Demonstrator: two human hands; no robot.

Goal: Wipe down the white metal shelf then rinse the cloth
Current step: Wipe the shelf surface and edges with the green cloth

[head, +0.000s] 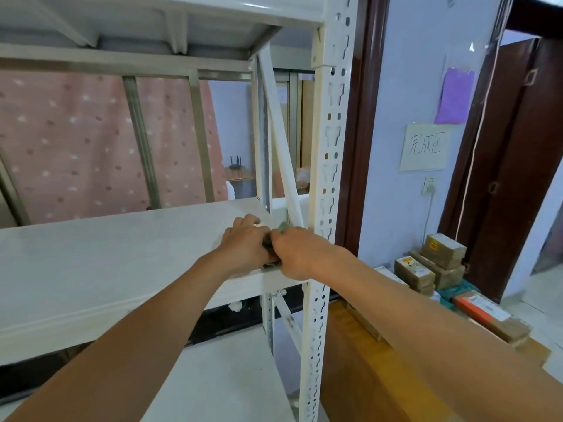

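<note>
The white metal shelf (106,260) fills the left and centre, with a perforated white upright (330,166) at its right front corner. A small greenish cloth (272,243) lies bunched at the shelf's right front edge, mostly hidden. My left hand (243,243) and my right hand (297,252) meet there, both closed on the cloth, pressing it against the shelf surface close to the upright and a diagonal brace (281,147).
A lower shelf board (219,370) lies below. Cardboard parcels (438,263) are stacked on the floor to the right, beside a wooden surface (359,360). Dark door frames (518,178), a wall socket (429,184) and a pink curtain (76,141) surround the rack.
</note>
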